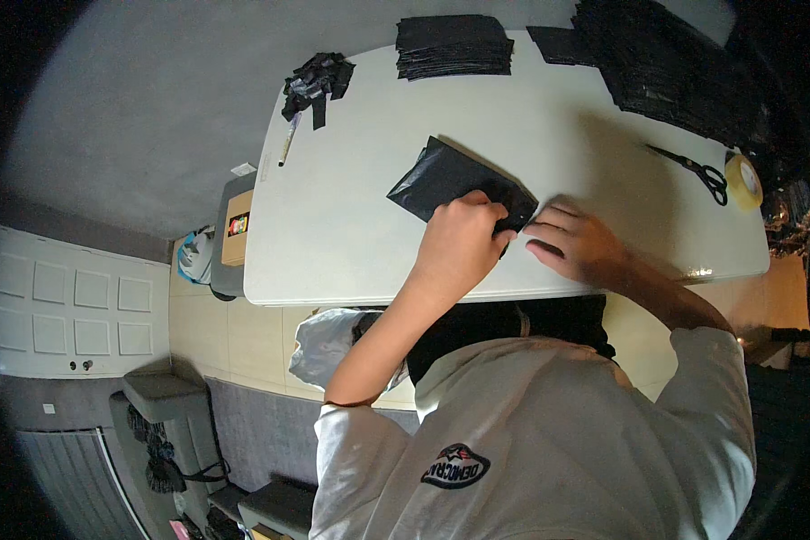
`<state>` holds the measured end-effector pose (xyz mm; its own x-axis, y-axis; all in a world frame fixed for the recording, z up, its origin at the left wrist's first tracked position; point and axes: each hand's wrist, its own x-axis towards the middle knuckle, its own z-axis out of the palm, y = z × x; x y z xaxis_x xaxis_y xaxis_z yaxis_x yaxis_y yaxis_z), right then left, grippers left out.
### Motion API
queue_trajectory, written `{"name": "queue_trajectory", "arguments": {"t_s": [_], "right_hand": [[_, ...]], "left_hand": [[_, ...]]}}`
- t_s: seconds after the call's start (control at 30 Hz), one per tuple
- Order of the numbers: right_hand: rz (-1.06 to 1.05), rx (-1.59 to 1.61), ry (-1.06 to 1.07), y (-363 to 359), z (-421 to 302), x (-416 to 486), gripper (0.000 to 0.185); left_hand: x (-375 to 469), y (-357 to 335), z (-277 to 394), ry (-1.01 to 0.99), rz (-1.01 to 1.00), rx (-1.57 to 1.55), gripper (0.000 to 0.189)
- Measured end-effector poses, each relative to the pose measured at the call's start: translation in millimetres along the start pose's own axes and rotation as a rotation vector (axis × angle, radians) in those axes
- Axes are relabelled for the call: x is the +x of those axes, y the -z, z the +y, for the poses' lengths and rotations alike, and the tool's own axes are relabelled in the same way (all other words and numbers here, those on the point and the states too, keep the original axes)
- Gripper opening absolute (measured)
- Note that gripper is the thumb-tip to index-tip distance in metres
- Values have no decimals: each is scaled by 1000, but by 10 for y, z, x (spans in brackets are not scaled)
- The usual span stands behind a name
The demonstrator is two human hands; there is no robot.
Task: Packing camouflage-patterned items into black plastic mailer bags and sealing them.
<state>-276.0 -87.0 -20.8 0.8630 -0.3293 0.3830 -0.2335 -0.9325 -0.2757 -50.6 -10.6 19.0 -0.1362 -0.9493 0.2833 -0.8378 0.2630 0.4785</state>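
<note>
A flat black plastic packet (459, 179) lies tilted on the white table (337, 223), its shiny left end looking loose. Bent over its near right part, my left hand (469, 226) grips the edge between thumb and fingers. Just right of the packet's right corner is my right hand (570, 239), slightly blurred, its fingers spread and the fingertips close to that corner. Whether they touch it, or pinch something thin, I cannot tell.
Black scissors (698, 172) and a roll of tape (743, 182) lie at the right. Stacked flat black packets (453, 47) stand at the far edge, with a larger pile (668, 74) far right. Crumpled black scraps (317, 84) and a pen (289, 140) are at far left.
</note>
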Motion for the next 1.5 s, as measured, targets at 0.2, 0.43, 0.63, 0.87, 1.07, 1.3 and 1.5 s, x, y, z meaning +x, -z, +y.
{"name": "queue_trajectory", "arguments": {"t_s": [0.2,0.43,0.63,0.87,1.07,1.3,1.5], "right_hand": [[62,-3,64,-69,-35,-22,30],[46,-113,150,-128,-213,-24,41],[-7,-160,94,-211,-260,103,35],[17,168,-62,-620,-168,268,30],[-147,62,16,-422,-213,414,65],[-200,212,-80,-229,-282,411,97],[-138,226,-59,-293,-213,354,102]], "left_hand": [[-6,50,-51,-6,4,-26,23],[12,17,22,-22,57,148,12],[-14,-54,77,-133,215,161,13],[-65,-136,264,-302,289,97,14],[174,75,-97,-110,179,-173,15],[953,-97,-1059,219,-94,133,43],[1049,-191,-1122,241,-85,-8,41]]}}
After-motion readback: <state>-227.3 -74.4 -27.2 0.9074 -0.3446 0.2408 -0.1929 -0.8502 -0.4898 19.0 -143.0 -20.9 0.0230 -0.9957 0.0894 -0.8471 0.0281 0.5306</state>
